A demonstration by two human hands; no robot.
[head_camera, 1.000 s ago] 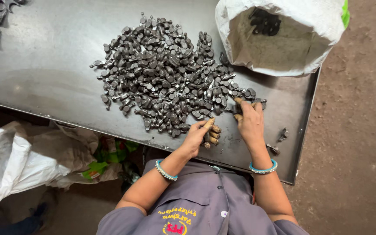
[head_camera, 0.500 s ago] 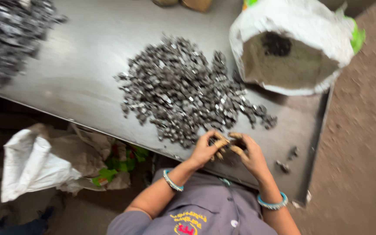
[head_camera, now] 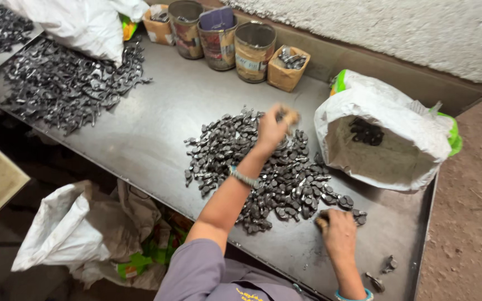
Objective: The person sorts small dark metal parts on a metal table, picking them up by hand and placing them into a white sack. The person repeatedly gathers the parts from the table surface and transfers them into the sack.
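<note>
Over table (head_camera: 157, 128), left hand (head_camera: 271, 128) perhaps outstretched

A heap of small dark metal pieces (head_camera: 263, 167), glossy grey-black and irregular in shape, lies loose and spread flat at mid-table, thinning to scattered strays at its near right edge. The left hand (head_camera: 271, 129) is raised over the heap's far side, fingers closed; what it holds cannot be told. The right hand (head_camera: 338, 231) rests on the strays at the near right edge.
</note>
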